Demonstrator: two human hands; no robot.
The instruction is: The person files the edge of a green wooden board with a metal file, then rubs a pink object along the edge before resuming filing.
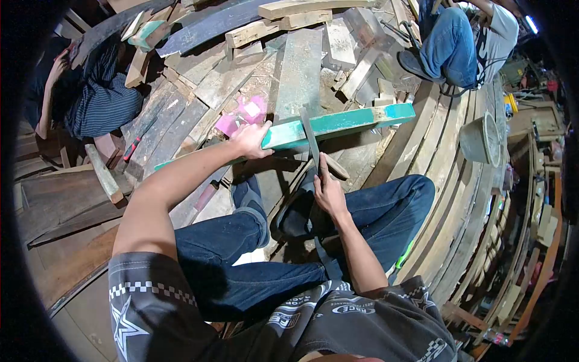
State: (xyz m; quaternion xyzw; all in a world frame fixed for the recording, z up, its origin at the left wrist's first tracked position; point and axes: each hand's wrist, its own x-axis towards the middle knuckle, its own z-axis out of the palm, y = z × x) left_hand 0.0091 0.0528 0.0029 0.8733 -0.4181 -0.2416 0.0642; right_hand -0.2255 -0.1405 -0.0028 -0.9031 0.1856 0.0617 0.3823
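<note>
Head: saw point(310, 143) crosses green plank point(353, 119) beside left hand point(250, 140) grip.

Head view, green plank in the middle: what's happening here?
A seated person steadies a green plank with the left hand, gripping its near edge, while the right hand holds the handle of a saw whose blade lies across the plank. Loose boards cover the floor around it. A person in stripes at upper left and a person in jeans at upper right are nearby, neither touching the plank.
</note>
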